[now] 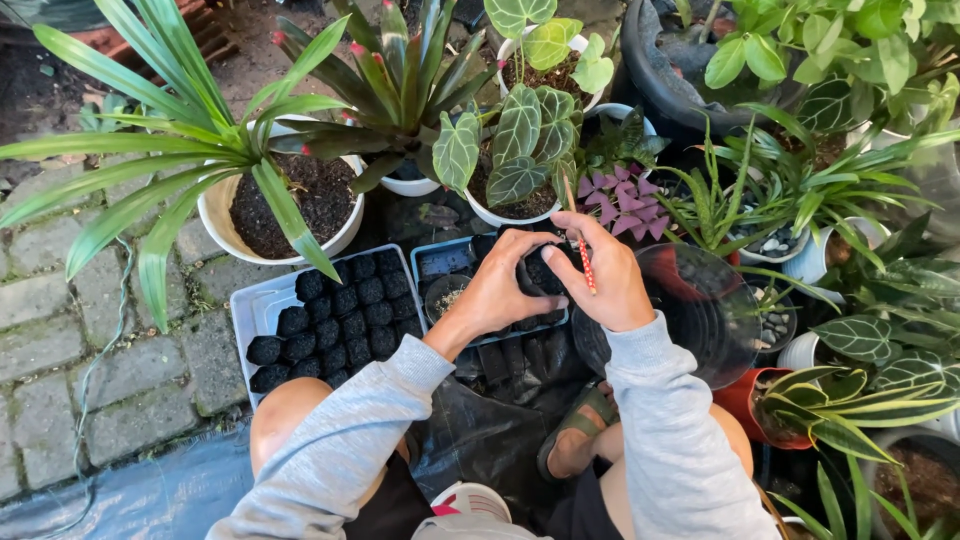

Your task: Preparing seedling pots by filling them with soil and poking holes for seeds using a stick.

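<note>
Grey sleeves nearest; left hand fingers curled around a small black pot, steadying it over the tray; right hand pinches a red-striped stick, tip-down.

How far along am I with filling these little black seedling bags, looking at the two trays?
Done: the left tray holds rows of packed black bags. In hand: your left hand grips one small black bag over the right tray, while your right hand holds a red-and-white stick at it. Left: the right tray looks only partly filled; its back corner is bare, and the hands hide the rest.
</note>
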